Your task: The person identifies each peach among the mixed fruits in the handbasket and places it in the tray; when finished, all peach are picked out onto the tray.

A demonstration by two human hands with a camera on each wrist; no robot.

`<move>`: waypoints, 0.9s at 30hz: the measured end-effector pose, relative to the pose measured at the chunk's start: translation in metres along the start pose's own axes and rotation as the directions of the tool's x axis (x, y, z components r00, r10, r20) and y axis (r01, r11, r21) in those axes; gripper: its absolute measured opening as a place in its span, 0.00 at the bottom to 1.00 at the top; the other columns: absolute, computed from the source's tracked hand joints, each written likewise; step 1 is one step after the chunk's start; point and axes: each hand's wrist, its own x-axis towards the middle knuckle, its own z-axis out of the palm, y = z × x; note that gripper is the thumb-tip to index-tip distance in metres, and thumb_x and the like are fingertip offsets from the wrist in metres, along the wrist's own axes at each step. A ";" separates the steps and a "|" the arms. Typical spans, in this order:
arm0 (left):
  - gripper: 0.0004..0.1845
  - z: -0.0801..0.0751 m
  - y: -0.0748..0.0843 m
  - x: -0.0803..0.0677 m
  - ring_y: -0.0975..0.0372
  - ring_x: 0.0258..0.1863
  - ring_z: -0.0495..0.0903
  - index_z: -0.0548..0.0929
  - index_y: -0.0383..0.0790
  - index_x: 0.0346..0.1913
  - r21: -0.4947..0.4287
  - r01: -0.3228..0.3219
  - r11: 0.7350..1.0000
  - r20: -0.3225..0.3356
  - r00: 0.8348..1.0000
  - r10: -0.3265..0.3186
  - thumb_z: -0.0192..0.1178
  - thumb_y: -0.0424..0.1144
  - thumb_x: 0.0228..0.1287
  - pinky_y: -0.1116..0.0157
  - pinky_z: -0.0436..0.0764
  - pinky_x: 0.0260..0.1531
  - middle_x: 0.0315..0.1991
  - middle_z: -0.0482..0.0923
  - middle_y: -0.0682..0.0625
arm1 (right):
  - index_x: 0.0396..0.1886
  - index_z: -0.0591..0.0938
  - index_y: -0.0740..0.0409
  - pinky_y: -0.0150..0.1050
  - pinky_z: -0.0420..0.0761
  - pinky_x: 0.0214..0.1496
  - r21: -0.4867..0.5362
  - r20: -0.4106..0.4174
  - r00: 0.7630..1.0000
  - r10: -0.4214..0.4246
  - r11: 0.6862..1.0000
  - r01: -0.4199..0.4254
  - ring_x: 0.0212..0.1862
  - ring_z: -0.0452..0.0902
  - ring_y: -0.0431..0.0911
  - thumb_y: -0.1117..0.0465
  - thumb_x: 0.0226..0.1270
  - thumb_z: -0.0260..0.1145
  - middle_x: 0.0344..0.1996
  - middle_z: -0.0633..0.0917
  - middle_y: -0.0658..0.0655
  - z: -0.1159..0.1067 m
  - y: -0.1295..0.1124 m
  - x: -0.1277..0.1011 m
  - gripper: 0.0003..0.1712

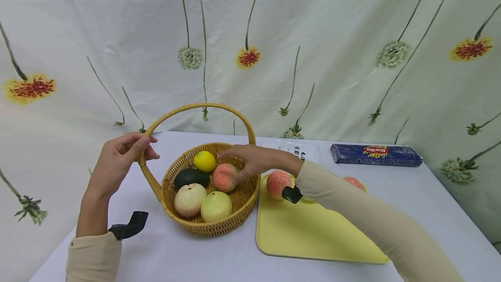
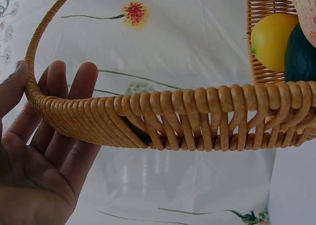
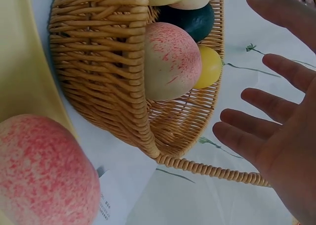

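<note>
Beige sleeves come in from the near edge of the tabletop. Beyond them lies a smooth yellow cutting board (image 1: pixel 309 229). The left hand (image 1: pixel 117 160) pinches the woven wicker basket (image 1: pixel 235 212) by its arched handle (image 2: pixel 163 117). The right hand (image 1: pixel 254 160) hovers with spread fingers over a speckled pink peach (image 1: pixel 225 177) in the basket. A second peach (image 1: pixel 277 183) sits on the board's far edge.

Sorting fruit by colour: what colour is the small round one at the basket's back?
Yellow fruit, clearest in the head view.
</note>
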 end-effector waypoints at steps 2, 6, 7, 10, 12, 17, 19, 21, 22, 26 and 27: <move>0.13 0.000 0.000 0.000 0.64 0.31 0.84 0.80 0.34 0.46 0.007 0.014 1.000 -0.007 1.000 -0.014 0.51 0.41 0.73 0.75 0.77 0.38 0.26 0.84 0.52 | 0.71 0.65 0.53 0.44 0.61 0.71 0.006 0.007 1.000 0.017 1.000 -0.017 0.72 0.57 0.48 0.53 0.60 0.69 0.71 0.64 0.53 0.000 0.000 0.004 0.40; 0.15 0.001 0.001 -0.001 0.64 0.31 0.85 0.79 0.32 0.47 0.016 0.021 1.000 -0.012 1.000 -0.021 0.51 0.42 0.73 0.75 0.76 0.39 0.26 0.84 0.52 | 0.71 0.65 0.53 0.44 0.61 0.70 0.021 0.028 0.999 0.033 0.999 -0.033 0.72 0.57 0.48 0.54 0.60 0.69 0.71 0.64 0.53 0.000 0.001 0.012 0.40; 0.15 0.001 0.001 -0.001 0.64 0.31 0.84 0.79 0.33 0.46 0.015 0.021 1.000 -0.012 1.000 -0.021 0.51 0.42 0.73 0.75 0.76 0.38 0.26 0.84 0.52 | 0.70 0.65 0.54 0.44 0.61 0.70 0.023 0.034 0.999 0.033 0.999 -0.034 0.72 0.57 0.49 0.55 0.60 0.69 0.71 0.64 0.53 0.000 0.002 0.013 0.40; 0.13 0.001 0.001 0.000 0.64 0.31 0.84 0.80 0.35 0.46 0.007 0.006 1.000 -0.007 1.000 -0.006 0.51 0.41 0.73 0.75 0.76 0.38 0.26 0.84 0.52 | 0.70 0.65 0.55 0.45 0.62 0.70 0.022 0.051 0.998 0.035 0.999 -0.036 0.72 0.58 0.50 0.56 0.60 0.69 0.70 0.64 0.54 0.000 0.003 0.018 0.39; 0.11 0.000 0.000 0.000 0.65 0.31 0.84 0.80 0.37 0.45 0.002 -0.007 1.000 0.001 1.000 0.007 0.51 0.40 0.73 0.75 0.76 0.38 0.26 0.84 0.53 | 0.70 0.65 0.56 0.44 0.62 0.69 0.017 0.059 0.997 0.039 0.999 -0.040 0.72 0.58 0.51 0.56 0.61 0.68 0.70 0.65 0.55 -0.001 0.004 0.021 0.39; 0.10 -0.001 0.000 0.000 0.65 0.31 0.84 0.81 0.39 0.45 -0.001 -0.013 1.000 0.003 1.000 0.013 0.52 0.39 0.73 0.75 0.76 0.38 0.26 0.84 0.53 | 0.71 0.64 0.55 0.45 0.62 0.69 -0.002 0.072 0.995 0.075 0.997 -0.075 0.72 0.57 0.50 0.55 0.62 0.68 0.70 0.64 0.55 -0.004 0.006 0.027 0.39; 0.10 0.000 0.000 0.000 0.65 0.31 0.84 0.80 0.38 0.45 0.004 -0.008 1.000 0.000 1.000 0.008 0.51 0.40 0.73 0.75 0.76 0.38 0.26 0.84 0.53 | 0.71 0.64 0.54 0.45 0.63 0.69 0.001 0.075 0.993 0.095 0.995 -0.095 0.72 0.57 0.50 0.55 0.62 0.69 0.71 0.64 0.55 -0.005 0.006 0.029 0.39; 0.10 0.000 -0.001 0.000 0.65 0.31 0.84 0.80 0.38 0.45 0.004 -0.009 1.000 -0.001 1.000 0.009 0.51 0.40 0.73 0.75 0.76 0.38 0.26 0.84 0.52 | 0.71 0.64 0.53 0.46 0.63 0.69 0.018 0.080 0.990 0.116 0.993 -0.118 0.72 0.56 0.50 0.55 0.62 0.69 0.71 0.64 0.54 -0.005 0.007 0.030 0.39; 0.10 -0.001 -0.001 0.000 0.65 0.31 0.84 0.80 0.39 0.45 0.004 -0.014 1.000 0.003 1.000 0.014 0.51 0.40 0.73 0.75 0.76 0.38 0.26 0.84 0.52 | 0.71 0.64 0.52 0.46 0.63 0.69 0.023 0.082 0.989 0.127 0.991 -0.129 0.72 0.56 0.49 0.55 0.62 0.69 0.71 0.63 0.54 -0.004 0.007 0.031 0.40; 0.10 0.000 -0.001 0.000 0.65 0.31 0.84 0.80 0.38 0.45 0.000 -0.013 1.000 0.002 1.000 0.013 0.51 0.40 0.73 0.75 0.77 0.38 0.26 0.84 0.52 | 0.71 0.63 0.51 0.47 0.64 0.68 0.044 0.088 0.982 0.168 0.984 -0.172 0.72 0.56 0.50 0.54 0.61 0.69 0.72 0.63 0.54 0.000 0.011 0.034 0.40; 0.11 0.000 -0.001 0.000 0.65 0.31 0.84 0.80 0.38 0.45 -0.002 -0.007 1.000 -0.001 1.000 0.007 0.51 0.40 0.73 0.75 0.77 0.38 0.26 0.84 0.52 | 0.71 0.64 0.50 0.48 0.64 0.68 0.044 0.088 0.980 0.177 0.982 -0.182 0.72 0.56 0.50 0.54 0.61 0.69 0.72 0.63 0.54 0.001 0.012 0.035 0.40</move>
